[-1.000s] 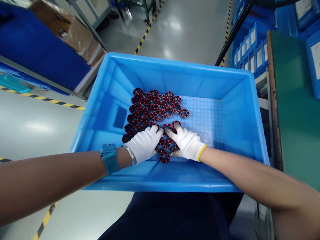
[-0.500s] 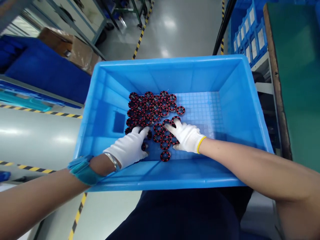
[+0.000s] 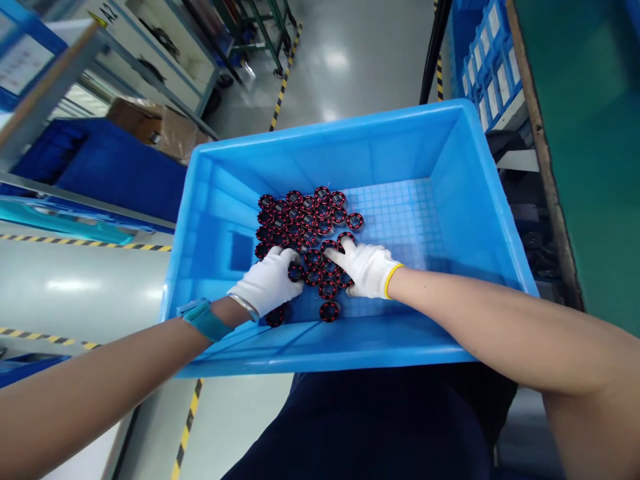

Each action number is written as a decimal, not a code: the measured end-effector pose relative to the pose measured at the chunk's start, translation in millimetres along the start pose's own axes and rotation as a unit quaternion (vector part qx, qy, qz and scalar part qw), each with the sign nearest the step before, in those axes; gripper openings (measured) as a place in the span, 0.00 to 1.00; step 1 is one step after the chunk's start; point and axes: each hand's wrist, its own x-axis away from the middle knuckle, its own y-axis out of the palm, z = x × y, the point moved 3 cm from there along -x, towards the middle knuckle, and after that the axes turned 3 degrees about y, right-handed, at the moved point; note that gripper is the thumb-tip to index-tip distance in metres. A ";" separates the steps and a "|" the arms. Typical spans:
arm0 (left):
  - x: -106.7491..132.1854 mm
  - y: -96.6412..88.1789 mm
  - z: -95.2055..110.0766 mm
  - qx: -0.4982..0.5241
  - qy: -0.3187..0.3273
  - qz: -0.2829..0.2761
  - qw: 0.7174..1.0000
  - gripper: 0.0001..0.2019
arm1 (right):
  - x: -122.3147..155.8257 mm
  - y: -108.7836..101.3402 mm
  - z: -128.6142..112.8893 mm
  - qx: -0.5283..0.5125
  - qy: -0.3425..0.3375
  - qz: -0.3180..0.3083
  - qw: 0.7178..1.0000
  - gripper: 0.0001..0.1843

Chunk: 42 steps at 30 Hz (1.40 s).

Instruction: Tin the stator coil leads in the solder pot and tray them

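The ring-shaped parts (image 3: 295,215) are black, dotted red around their rims; the plastic crate (image 3: 400,150) is bright blue, with a paler grid pattern on its base (image 3: 400,217). The left glove (image 3: 267,283) and right glove (image 3: 369,270) are white, the latter hemmed yellow. The wristband (image 3: 206,319) is teal, the bangle (image 3: 244,307) silvery, the floor tape (image 3: 284,83) striped yellow and black, the tabletop (image 3: 585,133) green

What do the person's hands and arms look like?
The left hand and right hand wear white gloves, the right one with a yellow cuff edge. A silvery bangle and teal band circle the left wrist; the forearms are sleeveless.
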 end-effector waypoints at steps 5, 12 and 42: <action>-6.3 8.8 -13.4 0.230 -0.056 -0.017 0.971 0.20 | -0.2 -1.0 1.0 -0.007 -0.021 0.018 1.000 0.51; 5.0 -13.3 -22.6 0.331 -0.023 -0.077 0.940 0.35 | -1.9 -0.7 2.7 -0.019 -0.029 0.008 0.999 0.51; -10.5 21.7 54.1 0.130 0.142 0.107 0.975 0.50 | 3.2 -4.4 22.7 -0.023 0.139 0.043 0.989 0.47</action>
